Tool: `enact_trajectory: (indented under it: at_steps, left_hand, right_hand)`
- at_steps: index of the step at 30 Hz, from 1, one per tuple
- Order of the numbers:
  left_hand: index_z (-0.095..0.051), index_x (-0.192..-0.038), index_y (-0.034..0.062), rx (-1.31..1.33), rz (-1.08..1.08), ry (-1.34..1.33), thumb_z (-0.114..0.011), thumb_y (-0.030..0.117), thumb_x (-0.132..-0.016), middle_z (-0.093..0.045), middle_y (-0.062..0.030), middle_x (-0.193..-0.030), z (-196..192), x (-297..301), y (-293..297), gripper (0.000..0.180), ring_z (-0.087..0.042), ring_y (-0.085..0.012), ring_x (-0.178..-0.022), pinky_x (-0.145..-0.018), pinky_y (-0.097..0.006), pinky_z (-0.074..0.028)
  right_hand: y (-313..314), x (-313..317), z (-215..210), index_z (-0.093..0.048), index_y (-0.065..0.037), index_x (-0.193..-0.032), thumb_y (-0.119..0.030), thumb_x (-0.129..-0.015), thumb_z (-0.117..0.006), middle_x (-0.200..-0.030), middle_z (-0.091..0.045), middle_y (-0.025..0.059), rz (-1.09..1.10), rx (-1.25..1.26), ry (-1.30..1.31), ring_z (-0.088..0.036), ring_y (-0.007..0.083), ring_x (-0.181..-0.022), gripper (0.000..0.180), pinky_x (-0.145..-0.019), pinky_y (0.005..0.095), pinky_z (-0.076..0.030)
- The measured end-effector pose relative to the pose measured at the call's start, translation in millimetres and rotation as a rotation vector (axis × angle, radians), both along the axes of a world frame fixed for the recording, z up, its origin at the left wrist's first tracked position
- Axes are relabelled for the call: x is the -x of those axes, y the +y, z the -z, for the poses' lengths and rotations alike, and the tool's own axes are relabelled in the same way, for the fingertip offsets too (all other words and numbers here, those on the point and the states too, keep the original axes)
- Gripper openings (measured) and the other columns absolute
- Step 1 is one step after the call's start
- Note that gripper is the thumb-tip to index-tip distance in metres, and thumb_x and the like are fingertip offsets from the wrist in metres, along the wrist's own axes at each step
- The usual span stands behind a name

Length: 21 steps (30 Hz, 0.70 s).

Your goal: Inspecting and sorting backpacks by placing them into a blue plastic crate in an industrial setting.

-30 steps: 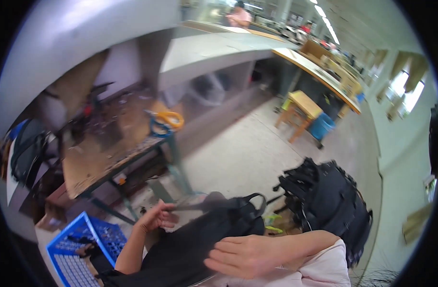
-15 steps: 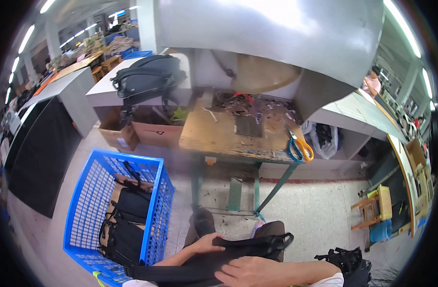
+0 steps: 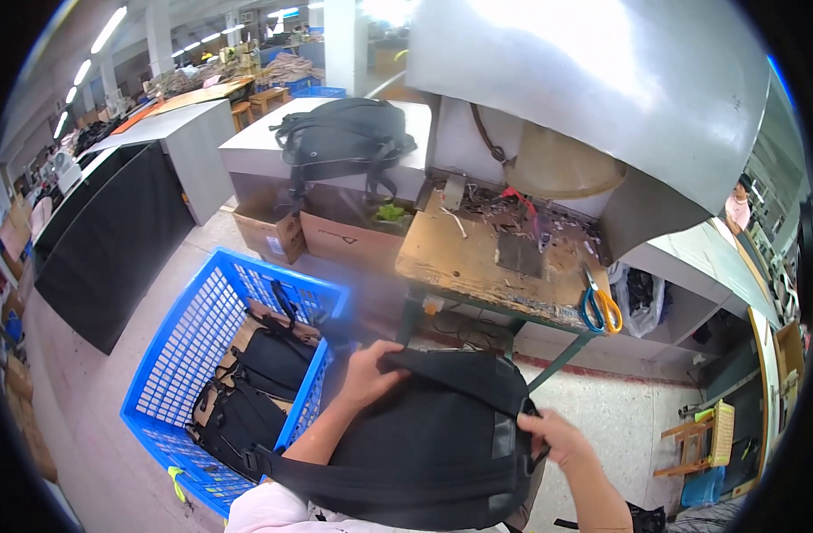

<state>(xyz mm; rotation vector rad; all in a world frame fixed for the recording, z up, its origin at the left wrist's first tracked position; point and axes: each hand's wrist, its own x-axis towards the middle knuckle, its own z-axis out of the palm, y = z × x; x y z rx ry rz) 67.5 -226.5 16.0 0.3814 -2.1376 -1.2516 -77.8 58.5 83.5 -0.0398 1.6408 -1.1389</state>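
Observation:
A black backpack (image 3: 406, 453) lies across my lap, its broad flat side turned up. At its far left edge, my left hand (image 3: 371, 382) is closed on a wide black strap (image 3: 455, 373) that runs over the top of the bag. My right hand (image 3: 559, 440) grips the bag's right end by a small loop, its fingers partly hidden behind the fabric. Another strap (image 3: 335, 480) stretches left under my left forearm toward the basket. The bag's underside is out of sight.
To the left stands a blue plastic basket (image 3: 198, 298) with several black bags inside. Ahead is a worn wooden bench (image 3: 460, 266) with scraps and orange-and-blue-handled scissors (image 3: 602, 306) under a metal hood (image 3: 584, 89). Another backpack (image 3: 348, 133) sits on a white counter. A wooden stool (image 3: 704, 440) stands right.
The backpack has been raised and spread out, its broad side now showing. My left hand moved up onto the strap; my right hand shifted right to the bag's end. The view turned left.

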Motion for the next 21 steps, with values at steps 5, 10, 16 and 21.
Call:
enact_trajectory:
  at_steps: [5, 10, 16, 21]
  left_hand:
    - [-0.06, -0.087, 0.0004, 0.066, -0.188, 0.131, -0.055, -0.009, -0.059, -0.062, -0.0132, -0.082, -9, -2, -7, 0.03, -0.061, -0.0243, -0.076, -0.068, -0.03, -0.046]
    - [-0.062, -0.087, 0.0018, 0.254, -0.39, 0.215, -0.053, -0.011, -0.06, -0.064, -0.0126, -0.083, -8, -53, 3, 0.031, -0.062, -0.0221, -0.078, -0.068, -0.027, -0.047]
    - [-0.036, -0.122, -0.009, 0.219, -0.375, -0.001, -0.053, -0.001, -0.074, -0.051, -0.0211, -0.113, 72, -135, 75, 0.051, -0.054, -0.027, -0.099, -0.085, -0.034, -0.041]
    - [-0.046, -0.117, -0.0003, -0.561, -0.643, -0.373, -0.053, 0.001, -0.076, -0.051, -0.0155, -0.115, 185, -229, 95, 0.042, -0.049, -0.0164, -0.104, -0.087, -0.029, -0.039]
  right_hand:
    - [-22, -8, -1, -0.059, 0.002, -0.092, -0.009, -0.072, -0.062, -0.067, -0.057, 0.0014, 0.124, 0.201, 0.261, -0.05, 0.0086, -0.05, 0.023, -0.04, 0.0203, -0.033]
    - [-69, 9, 6, -0.057, 0.004, -0.077, -0.004, -0.071, -0.058, -0.063, -0.053, -0.0028, -0.092, 0.235, 0.972, -0.044, 0.0061, -0.061, 0.01, -0.056, 0.0241, -0.038]
    - [-87, 13, 9, -0.06, 0.0, -0.093, 0.006, -0.072, -0.058, -0.073, -0.061, 0.0006, -0.044, 0.517, 0.863, -0.05, 0.0046, -0.069, 0.022, -0.065, 0.0205, -0.042]
    - [-80, 6, -7, -0.061, 0.0, -0.091, 0.01, -0.068, -0.059, -0.075, -0.064, 0.0028, -0.053, 0.626, 0.95, -0.055, 0.0062, -0.07, 0.026, -0.067, 0.0203, -0.042]
